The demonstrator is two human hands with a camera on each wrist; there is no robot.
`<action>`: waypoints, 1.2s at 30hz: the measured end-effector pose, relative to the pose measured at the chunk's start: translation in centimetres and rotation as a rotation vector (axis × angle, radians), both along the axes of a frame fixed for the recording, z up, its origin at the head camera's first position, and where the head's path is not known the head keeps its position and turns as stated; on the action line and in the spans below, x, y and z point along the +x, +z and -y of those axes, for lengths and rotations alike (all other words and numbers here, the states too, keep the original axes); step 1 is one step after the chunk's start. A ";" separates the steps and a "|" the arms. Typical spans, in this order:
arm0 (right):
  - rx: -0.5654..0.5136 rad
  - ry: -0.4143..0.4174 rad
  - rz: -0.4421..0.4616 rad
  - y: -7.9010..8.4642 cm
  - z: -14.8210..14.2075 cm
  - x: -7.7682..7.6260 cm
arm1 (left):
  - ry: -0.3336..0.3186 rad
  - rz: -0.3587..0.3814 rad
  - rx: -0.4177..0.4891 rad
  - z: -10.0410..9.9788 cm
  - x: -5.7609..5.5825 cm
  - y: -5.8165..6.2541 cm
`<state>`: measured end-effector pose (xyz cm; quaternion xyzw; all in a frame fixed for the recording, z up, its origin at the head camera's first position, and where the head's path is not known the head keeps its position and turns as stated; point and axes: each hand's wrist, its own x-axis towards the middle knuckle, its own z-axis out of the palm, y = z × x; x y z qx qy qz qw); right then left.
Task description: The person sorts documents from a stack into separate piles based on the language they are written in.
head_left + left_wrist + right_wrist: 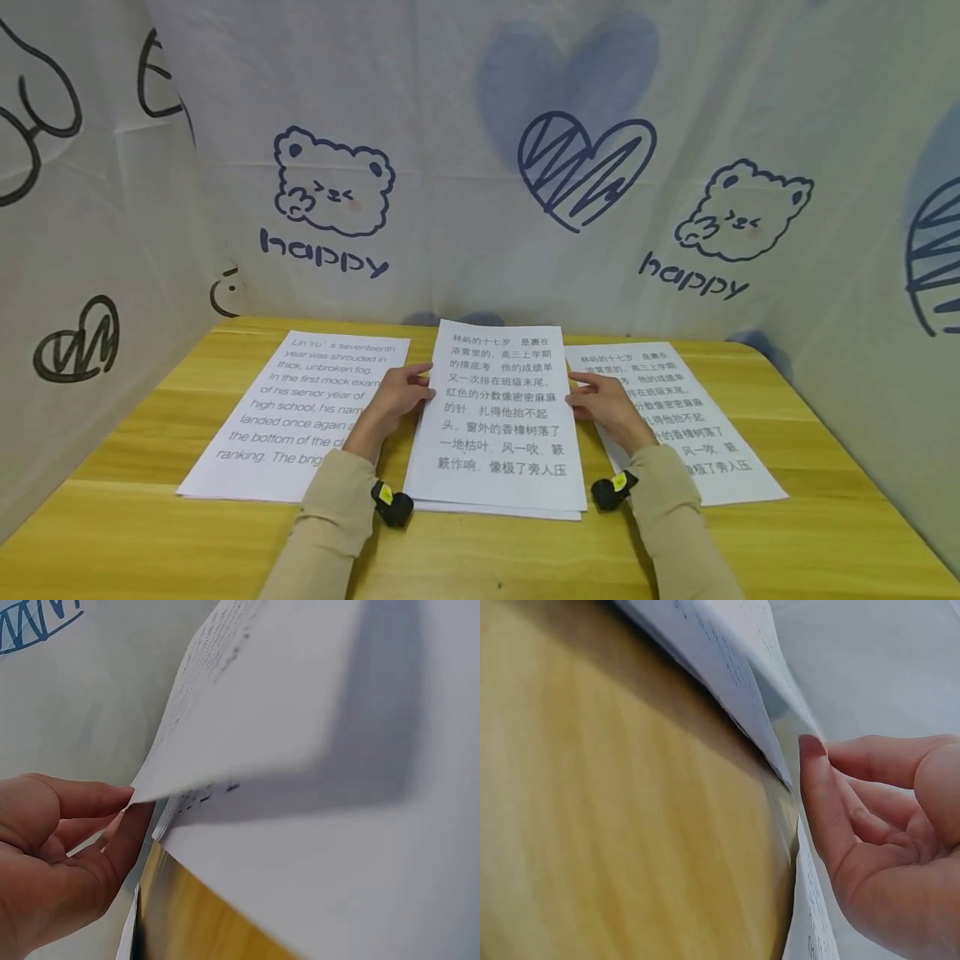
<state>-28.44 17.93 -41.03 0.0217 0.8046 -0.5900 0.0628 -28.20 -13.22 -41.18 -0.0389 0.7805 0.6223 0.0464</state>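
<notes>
A white sheet of paper [504,417] printed with large Chinese characters is lifted in the middle of the table, over another sheet [517,514] whose lower edge peeks out. My left hand [396,398] pinches its left edge between thumb and fingers. On the opposite side, my right hand [606,407] pinches the right edge. The left wrist view shows the raised paper [247,735] held at the fingertips, a gap away from the printed paper beneath. From the right wrist, thumb and finger meet at the paper's edge [799,705], above the lower paper [712,682].
Paper with English text [255,417] lies at the left, partly behind the left forearm. More paper with Chinese text [675,367] lies at the right, partly covered by the right hand and arm. The yellow wooden table [112,517] ends at a printed cloth [450,208].
</notes>
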 end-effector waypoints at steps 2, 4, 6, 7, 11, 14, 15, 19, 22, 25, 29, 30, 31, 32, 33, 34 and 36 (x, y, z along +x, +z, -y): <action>-0.008 -0.006 0.006 0.1 -0.1 0.0 | 0.001 0.007 0.023 -0.1 -0.1 0.0; -0.003 -0.007 0.007 0.1 -0.3 0.0 | 0.000 0.009 0.031 -0.1 -0.1 0.0; -0.002 -0.009 0.005 0.3 -0.4 0.0 | 0.002 0.012 0.044 -0.2 -0.1 0.0; -0.002 -0.010 0.003 0.4 -0.4 0.1 | 0.003 0.015 0.050 -0.2 -0.1 -0.1; 0.008 -0.010 -0.016 1.0 -0.6 0.2 | 0.011 0.019 0.069 -0.3 -0.1 0.0; 0.022 -0.018 -0.014 1.5 -0.9 0.3 | 0.011 0.021 0.085 -0.4 0.0 0.2; 0.023 -0.025 -0.010 1.7 -1.0 0.3 | 0.010 0.023 0.090 -0.4 0.0 0.2; 0.026 -0.034 -0.010 2.2 -1.4 0.3 | 0.006 0.030 0.138 -0.6 0.0 0.6; 0.017 -0.032 -0.014 2.6 -1.6 0.4 | 0.007 0.025 0.182 -0.7 0.0 0.9; -0.003 -0.028 -0.014 3.1 -1.7 0.6 | 0.007 0.019 0.203 -0.7 0.2 1.4; -0.008 -0.027 -0.020 4.2 -1.6 1.1 | 0.007 0.000 0.209 -0.5 0.6 2.3; -0.007 -0.027 -0.023 4.4 -1.5 1.2 | 0.009 -0.006 0.209 -0.4 0.7 2.5; -0.004 -0.029 -0.027 4.7 -1.4 1.3 | 0.008 -0.017 0.210 -0.4 0.7 2.7; 0.001 -0.032 -0.032 4.9 -1.4 1.3 | 0.010 -0.026 0.211 -0.5 0.8 2.9; 0.005 -0.035 -0.038 4.9 -1.4 1.3 | 0.013 -0.031 0.216 -0.5 0.9 3.1; 0.006 -0.033 -0.044 4.8 -1.5 1.3 | 0.014 -0.036 0.219 -0.6 1.0 3.3; 0.009 -0.063 -0.046 3.6 -2.1 0.7 | 0.012 -0.042 0.221 -0.8 1.1 3.4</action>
